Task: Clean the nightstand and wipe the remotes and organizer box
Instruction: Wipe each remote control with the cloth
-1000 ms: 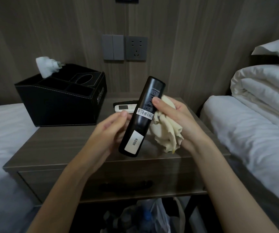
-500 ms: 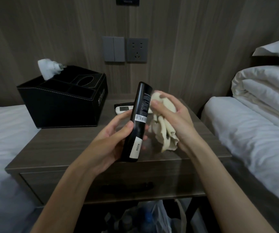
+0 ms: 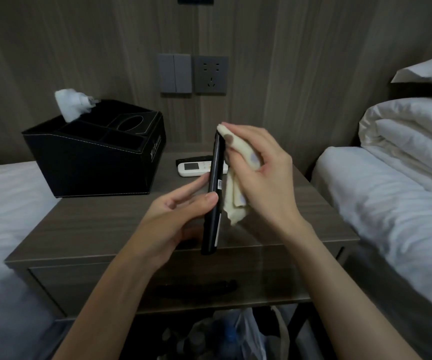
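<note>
Over the brown nightstand (image 3: 100, 229), my left hand (image 3: 175, 216) grips a long black remote (image 3: 214, 198), held nearly upright and turned edge-on to me. My right hand (image 3: 264, 175) holds a cream cloth (image 3: 238, 201) pressed against the remote's right side near its top end. A white remote (image 3: 191, 168) with a small screen lies flat at the back of the nightstand, with a dark remote (image 3: 183, 160) just behind it, both partly hidden by the black one. The black organizer box (image 3: 92, 162) stands at the back left with a white tissue (image 3: 70, 103) sticking out.
White beds flank the nightstand, the left bed (image 3: 1, 203) and the right bed (image 3: 391, 203), with a folded duvet (image 3: 412, 131) on the right. A switch and socket (image 3: 192, 74) sit on the wood wall. A drawer handle (image 3: 196, 289) faces me; bags and bottles (image 3: 222, 336) lie underneath.
The black remote has turned from showing its labelled back to edge-on. My right hand with the cloth has slid up to the remote's top end.
</note>
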Demonstrator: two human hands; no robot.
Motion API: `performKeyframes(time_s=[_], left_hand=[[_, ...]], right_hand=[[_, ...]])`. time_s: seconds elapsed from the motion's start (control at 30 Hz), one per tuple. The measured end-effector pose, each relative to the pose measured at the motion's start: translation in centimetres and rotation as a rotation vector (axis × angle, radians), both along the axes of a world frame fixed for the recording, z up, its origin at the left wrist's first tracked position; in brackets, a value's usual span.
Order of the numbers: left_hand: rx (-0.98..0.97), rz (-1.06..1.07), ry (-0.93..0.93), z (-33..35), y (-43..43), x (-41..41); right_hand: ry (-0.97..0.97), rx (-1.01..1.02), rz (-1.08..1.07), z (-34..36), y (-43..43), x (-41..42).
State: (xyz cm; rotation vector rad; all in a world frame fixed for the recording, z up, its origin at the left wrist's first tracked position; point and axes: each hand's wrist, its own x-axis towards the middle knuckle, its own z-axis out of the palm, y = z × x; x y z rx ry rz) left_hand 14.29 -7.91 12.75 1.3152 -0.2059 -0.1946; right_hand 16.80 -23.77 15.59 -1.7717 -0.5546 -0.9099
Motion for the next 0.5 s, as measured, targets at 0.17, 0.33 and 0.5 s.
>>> performKeyframes(time_s=[0.17,0.33,0.5], left_hand=[[-0.007,0.084,0.002,0.1,0.1,-0.1],[-0.061,0.12,-0.031,0.9,0.9,0.2],[-0.127,0.182,-0.031,1.2,1.7,0.4]], right_hand=[[0.027,-0.03,0.089,-1.1,0.0,0.2],[0.08,-0.071,0.234,-2.1,0.9,-0.1],[0.139,-0.078,0.347,-2.8,1.2,-0.5]])
